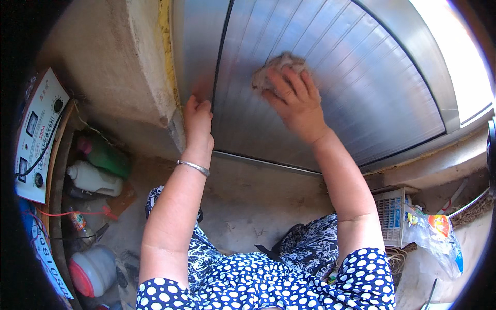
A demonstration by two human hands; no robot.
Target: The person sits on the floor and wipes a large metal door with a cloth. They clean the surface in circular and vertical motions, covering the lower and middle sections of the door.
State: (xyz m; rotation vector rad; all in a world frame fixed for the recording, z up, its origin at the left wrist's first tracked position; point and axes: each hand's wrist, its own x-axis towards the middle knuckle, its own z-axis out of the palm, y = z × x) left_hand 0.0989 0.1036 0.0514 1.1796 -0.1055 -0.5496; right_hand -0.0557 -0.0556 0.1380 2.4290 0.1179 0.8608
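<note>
A crumpled greyish-beige rag [281, 68] is pressed against a shiny ribbed metal door panel [356, 77] under my right hand [302, 106]. My right fingers are bent over the rag, and part of it is hidden beneath them. Beside the dark seam at the panel's left, my left hand [198, 121] is at the smooth metal door frame [199, 46]. Its fingers are curled closed; whatever they may grip is hidden. A silver bangle [194, 167] circles my left wrist.
Close to the left is a rough wall edge [150, 62]. A charger-like box with dials [41, 137], a white jug [95, 178] and a red-lidded container [93, 269] stand farther left. At right are a plastic crate [391, 214] and a clear plastic bag [436, 240].
</note>
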